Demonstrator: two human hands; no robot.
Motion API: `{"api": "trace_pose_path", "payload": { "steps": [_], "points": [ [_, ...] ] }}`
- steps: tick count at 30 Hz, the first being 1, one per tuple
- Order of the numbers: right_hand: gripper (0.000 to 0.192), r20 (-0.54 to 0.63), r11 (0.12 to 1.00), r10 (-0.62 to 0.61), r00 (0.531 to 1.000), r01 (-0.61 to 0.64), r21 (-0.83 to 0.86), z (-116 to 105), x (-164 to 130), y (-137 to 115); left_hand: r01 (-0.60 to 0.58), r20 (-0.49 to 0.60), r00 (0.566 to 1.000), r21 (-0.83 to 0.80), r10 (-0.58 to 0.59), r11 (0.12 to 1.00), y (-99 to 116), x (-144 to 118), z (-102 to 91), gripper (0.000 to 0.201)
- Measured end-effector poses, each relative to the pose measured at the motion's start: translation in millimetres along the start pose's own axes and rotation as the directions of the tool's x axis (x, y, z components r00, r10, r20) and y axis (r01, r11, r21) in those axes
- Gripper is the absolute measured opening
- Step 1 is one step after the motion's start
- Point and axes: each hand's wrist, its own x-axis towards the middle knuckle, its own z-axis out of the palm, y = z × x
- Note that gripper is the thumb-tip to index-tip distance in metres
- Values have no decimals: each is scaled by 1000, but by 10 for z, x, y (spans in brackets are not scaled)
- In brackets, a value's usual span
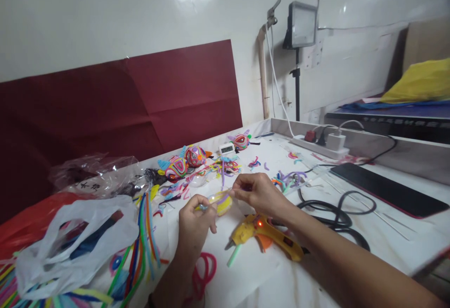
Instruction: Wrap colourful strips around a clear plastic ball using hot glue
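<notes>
Yellow and clear, the small rounded piece sits between 2 hands above the counter: left hand pinching its edge, seemingly for steadiness, right hand pinching a purple strip against it. Glue gun lies close, presumably for quick reach. Fingers hide the piece's edge and the strip's end.

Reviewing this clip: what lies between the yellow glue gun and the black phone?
In the head view, looped black cable and thin rods lie between the glue gun and phone; the right forearm also crosses that stretch.
</notes>
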Motion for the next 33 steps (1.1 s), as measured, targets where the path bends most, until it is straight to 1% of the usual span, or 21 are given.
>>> {"api": "trace_pose_path", "payload": {
  "steps": [5, 11, 18, 22, 28, 33],
  "points": [
    [17, 13, 999, 33, 999, -33, 27, -20, 14, 8, -2, 25, 1000, -31, 3, 1000, -11, 7, -13, 22],
    [16, 32, 991, 72, 997, -76, 111, -34, 23, 38, 4, 57, 998, -68, 0, 998, 8, 3, -17, 20],
    [29, 90, 968, 124, 988, -140, 208, -36, 45, 100, 1, 88, 996, -108, 9, 994, 16, 0, -26, 19],
    [36, 100, 948, 166, 981, -186, 258, -41, 61, 123, 5, 108, 994, -134, 9, 991, 21, -13, -31, 19],
    [38, 132, 911, 193, 972, -227, 344, -33, 71, 134, 24, 130, 992, -171, -1, 985, 41, -18, -36, 19],
    [41, 130, 891, 209, 969, -244, 383, -12, 66, 128, 42, 145, 989, -188, -14, 981, 5, 14, -54, 22]
  ]
}}
